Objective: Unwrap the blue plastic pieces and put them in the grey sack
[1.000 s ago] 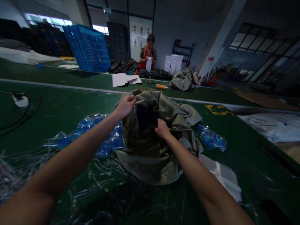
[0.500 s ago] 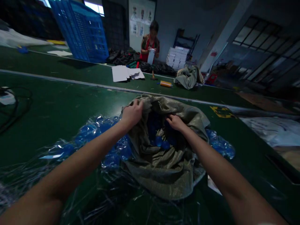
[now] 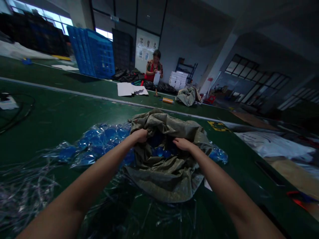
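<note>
A greenish-grey woven sack [image 3: 159, 186] lies open on the green table [image 3: 62, 109], its mouth facing me. Blue balls [image 3: 163, 152] show inside it. My left hand [image 3: 141, 135] is closed on the left side of the sack's mouth. At the right inside edge, my right hand [image 3: 182, 144] has its fingers bent against the cloth; their tips are partly hidden in shadow. Blue items in clear plastic [image 3: 99, 139] lie left of the sack, and another such bag [image 3: 218, 154] shows at its right.
Clear plastic strips [image 3: 30, 192] spread at the lower left. Beyond the sack lie white sheets [image 3: 127, 89], an orange roll [image 3: 167, 100] and a blue crate [image 3: 92, 53]. A person [image 3: 154, 68] is behind the table. White sacks [image 3: 274, 144] lie at the right.
The camera view has shifted, showing more of the room. My left hand has moved down from the sack's top rim to its left inner side. My right hand stays at the right inside edge.
</note>
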### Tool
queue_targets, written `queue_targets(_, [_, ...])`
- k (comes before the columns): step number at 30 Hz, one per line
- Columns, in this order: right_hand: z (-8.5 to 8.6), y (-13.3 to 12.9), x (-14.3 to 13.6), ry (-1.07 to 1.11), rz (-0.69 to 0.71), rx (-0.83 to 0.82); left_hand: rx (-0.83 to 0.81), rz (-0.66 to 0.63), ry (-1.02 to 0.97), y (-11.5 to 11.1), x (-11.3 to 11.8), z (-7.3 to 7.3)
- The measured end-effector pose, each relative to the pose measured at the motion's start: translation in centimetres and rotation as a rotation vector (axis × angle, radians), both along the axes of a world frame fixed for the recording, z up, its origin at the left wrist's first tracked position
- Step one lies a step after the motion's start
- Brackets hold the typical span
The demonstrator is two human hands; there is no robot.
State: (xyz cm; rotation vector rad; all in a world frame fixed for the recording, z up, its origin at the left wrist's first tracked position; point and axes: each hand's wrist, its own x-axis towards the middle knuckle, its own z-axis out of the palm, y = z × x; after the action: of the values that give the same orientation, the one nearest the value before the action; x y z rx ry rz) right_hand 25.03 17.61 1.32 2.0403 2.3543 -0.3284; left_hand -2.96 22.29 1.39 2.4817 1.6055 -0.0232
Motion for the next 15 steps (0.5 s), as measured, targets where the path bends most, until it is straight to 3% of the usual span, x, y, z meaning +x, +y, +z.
queue_targets(4, [1.5, 3.0, 0.8, 0.073, 0.000, 0.112, 0.113, 0.129, 0.021, 0.2, -0.2, 0.8])
queue_targets(7, [1.7, 8.0, 2.0, 0.127, -0.064, 0.189, 0.219, 0.295, -0.013, 3.0, -0.2, 0.8])
queue_targets(11, [-0.5, 15.2, 2.9, 0.180, -0.091, 0.152, 0.095, 0.443, -0.082, 9.8, -0.7, -0.5])
queue_targets(15, [-3.7, 19.9, 2.8, 0.250, -0.070, 0.081, -0.071, 0.375, -0.116, 15.4, -1.6, -2.8])
